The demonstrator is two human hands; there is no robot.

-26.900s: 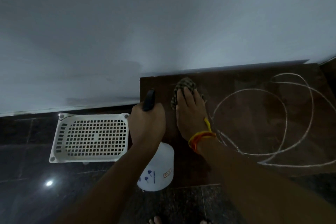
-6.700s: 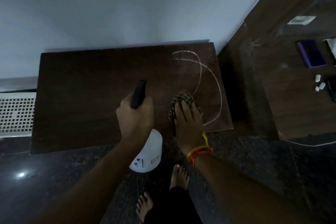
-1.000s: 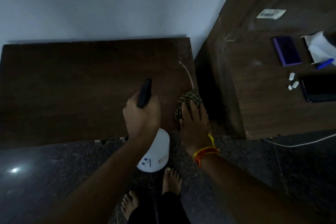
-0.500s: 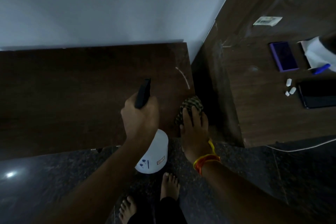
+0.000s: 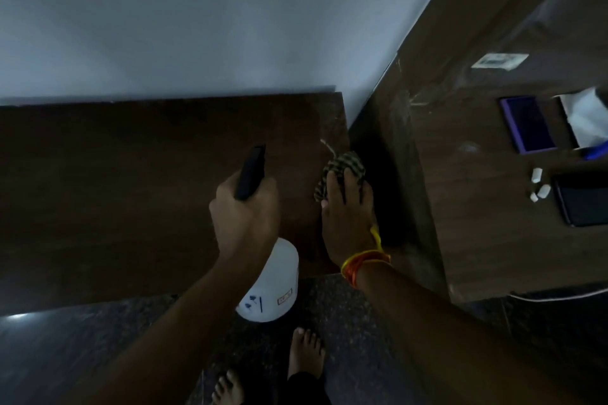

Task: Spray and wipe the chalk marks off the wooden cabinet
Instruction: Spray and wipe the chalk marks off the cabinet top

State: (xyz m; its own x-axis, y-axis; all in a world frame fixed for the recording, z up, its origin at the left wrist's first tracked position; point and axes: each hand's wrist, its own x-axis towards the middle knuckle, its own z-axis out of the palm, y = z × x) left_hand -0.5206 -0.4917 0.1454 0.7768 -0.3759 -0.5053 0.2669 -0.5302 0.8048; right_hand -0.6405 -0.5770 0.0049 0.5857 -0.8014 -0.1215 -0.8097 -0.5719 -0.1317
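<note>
Head view: right hand (image 5: pixel 348 223) presses checked cloth (image 5: pixel 342 171) flat beside the last chalk mark (image 5: pixel 327 146) at 12 o'clock; left hand (image 5: pixel 245 217) grips spray bottle (image 5: pixel 268 286). Final wiping step; next stroke should sweep forward over it.

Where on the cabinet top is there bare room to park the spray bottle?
The cabinet top is bare from the wall to its front edge, left of the left hand. Crowded: right end, right hand pressing cloth by chalk mark.
</note>
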